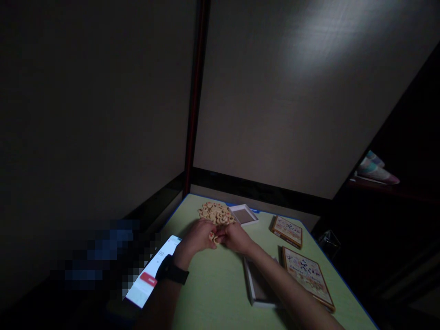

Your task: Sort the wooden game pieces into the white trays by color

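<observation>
A heap of small round wooden game pieces [213,210], some with red or dark marks, lies at the far end of the pale green table [209,288]. Just in front of it, both hands meet over a few of the same discs. My left hand [199,236], with a black watch on its wrist, curls its fingers around wooden discs. My right hand [237,238] pinches at a wooden disc [216,239] from the other side, its fingertips partly hidden. Exactly how many discs each hand has is hidden.
A shallow white box part [252,222] stands beside the heap, and a larger one [253,293] lies under my right forearm. Two printed flat boxes [288,231] [307,275] are at the right edge. A lit phone [146,279] sits at the left edge; walls rise behind.
</observation>
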Demonstrator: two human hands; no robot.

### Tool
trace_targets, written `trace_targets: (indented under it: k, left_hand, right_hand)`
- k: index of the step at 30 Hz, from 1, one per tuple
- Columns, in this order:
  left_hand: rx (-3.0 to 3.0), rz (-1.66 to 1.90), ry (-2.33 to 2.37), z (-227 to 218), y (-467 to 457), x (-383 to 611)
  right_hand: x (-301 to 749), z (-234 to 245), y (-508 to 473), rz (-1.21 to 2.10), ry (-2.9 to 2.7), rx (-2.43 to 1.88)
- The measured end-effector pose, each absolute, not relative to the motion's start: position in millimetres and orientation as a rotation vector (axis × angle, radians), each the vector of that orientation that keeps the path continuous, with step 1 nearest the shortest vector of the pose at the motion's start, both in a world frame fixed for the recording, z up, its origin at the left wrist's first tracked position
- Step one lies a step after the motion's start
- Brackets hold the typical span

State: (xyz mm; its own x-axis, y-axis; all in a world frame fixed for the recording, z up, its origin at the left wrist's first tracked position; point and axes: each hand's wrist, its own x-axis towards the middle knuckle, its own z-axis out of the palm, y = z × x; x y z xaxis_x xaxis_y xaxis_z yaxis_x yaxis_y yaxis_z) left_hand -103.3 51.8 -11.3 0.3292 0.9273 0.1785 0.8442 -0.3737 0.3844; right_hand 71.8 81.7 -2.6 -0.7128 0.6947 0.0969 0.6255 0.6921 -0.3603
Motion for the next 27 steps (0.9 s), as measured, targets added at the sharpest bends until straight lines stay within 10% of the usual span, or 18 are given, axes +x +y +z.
trace_targets:
  k: [14,27]
  left_hand:
    - [2.349,0.556,1.591,-6,46,-93]
    - [2.26,0.496,1.662,-4,43,-93]
  right_hand:
    - [68,8,67,0.0,-2.757,-1.274]
    - [72,2,79,0.239,-2.725,-1.13]
